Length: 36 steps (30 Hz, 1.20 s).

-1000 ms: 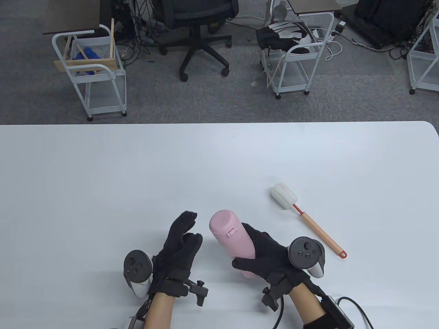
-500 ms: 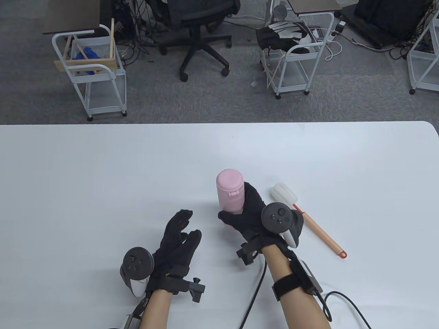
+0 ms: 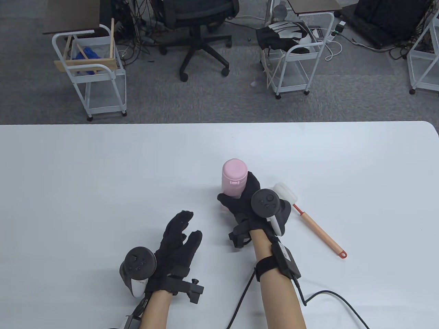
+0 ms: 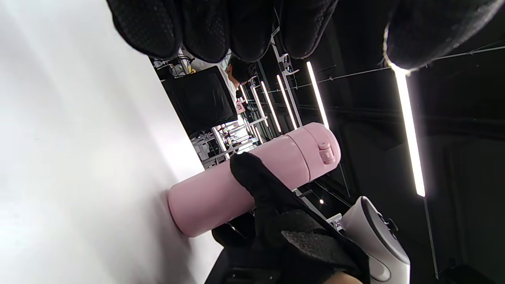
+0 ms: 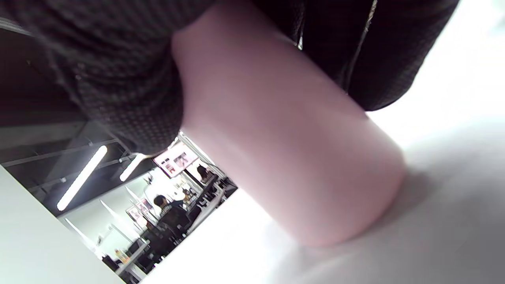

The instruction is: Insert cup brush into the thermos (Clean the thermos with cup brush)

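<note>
A pink thermos [image 3: 234,177] with its lid closed stands upright on the white table [image 3: 103,164], its base touching the surface. It also shows in the left wrist view [image 4: 252,177] and the right wrist view [image 5: 284,146]. My right hand [image 3: 245,198] grips it around the lower body. A cup brush [image 3: 310,219] with a white sponge head and an orange handle lies on the table just right of my right hand. My left hand [image 3: 180,240] is open and empty, fingers spread, to the left of the thermos and nearer to me.
A black cable [image 3: 322,294] runs from my right wrist across the table's near right part. Beyond the table's far edge stand white wire carts [image 3: 91,68] and an office chair [image 3: 199,31] on grey carpet.
My right hand has carried the thermos away from me and turned it from tilted to upright, setting it on the table beside the brush head. My left hand has barely moved.
</note>
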Available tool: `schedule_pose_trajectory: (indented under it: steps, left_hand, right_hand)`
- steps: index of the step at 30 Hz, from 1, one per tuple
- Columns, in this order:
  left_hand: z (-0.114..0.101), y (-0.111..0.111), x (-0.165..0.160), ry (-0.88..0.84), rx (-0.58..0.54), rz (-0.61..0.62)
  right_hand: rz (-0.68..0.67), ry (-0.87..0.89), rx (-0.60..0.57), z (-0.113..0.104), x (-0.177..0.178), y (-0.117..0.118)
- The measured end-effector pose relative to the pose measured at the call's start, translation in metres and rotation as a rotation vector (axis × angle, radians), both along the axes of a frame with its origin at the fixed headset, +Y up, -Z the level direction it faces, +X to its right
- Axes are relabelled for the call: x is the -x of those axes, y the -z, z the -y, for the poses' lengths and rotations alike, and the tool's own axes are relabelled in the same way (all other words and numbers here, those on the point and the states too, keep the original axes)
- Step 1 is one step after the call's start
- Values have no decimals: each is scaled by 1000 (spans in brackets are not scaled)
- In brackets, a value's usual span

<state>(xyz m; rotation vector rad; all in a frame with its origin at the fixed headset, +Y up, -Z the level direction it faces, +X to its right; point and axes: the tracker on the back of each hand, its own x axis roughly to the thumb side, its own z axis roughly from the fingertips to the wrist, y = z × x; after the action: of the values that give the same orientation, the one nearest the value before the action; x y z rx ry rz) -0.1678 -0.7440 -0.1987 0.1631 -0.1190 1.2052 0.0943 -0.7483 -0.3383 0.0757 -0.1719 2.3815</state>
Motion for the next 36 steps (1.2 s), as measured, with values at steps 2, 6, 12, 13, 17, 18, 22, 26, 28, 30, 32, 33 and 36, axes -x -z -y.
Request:
schedule_pose_trajectory:
  steps: [2, 6, 12, 13, 17, 18, 22, 26, 28, 30, 32, 33, 36]
  left_hand:
    - [0, 0, 0, 0, 5, 2]
    - [1, 1, -1, 18, 13, 17]
    - [-1, 2, -6, 139, -1, 34]
    - [-3, 2, -6, 173, -10, 30]
    - [-2, 2, -9, 206, -14, 37]
    - [-2, 2, -9, 214, -13, 38]
    - [-5, 1, -12, 316, -46, 29]
    - [-9, -1, -18, 540, -103, 15]
    - [-11, -1, -21, 683, -132, 2]
    - [-9, -1, -26, 805, -123, 16]
    - [-6, 0, -29, 855, -102, 27]
    - [-5, 0, -29, 868, -92, 27]
    - [-2, 1, -31, 930, -30, 3]
  right_hand:
    - [15, -31, -10, 1, 3, -2]
    - [36, -53, -2, 1, 5, -5]
    - [-2, -43, -49, -4, 2, -32]
    - [-5, -50, -90, -8, -1, -44]
    - [-111, -137, -170, -19, -8, -79]
    - [-127, -160, -197, -23, -10, -86]
    - [-181, -268, -233, -30, -16, -111]
    - [-192, -389, -273, -34, -21, -130]
    - [-184, -460, -283, -35, -23, -136]
    - [-179, -545, -272, -33, -26, -139]
    - [-177, -577, -261, -27, -29, -139]
    - [-179, -583, -254, -24, -30, -140]
    - [-192, -616, -205, -11, -34, -136]
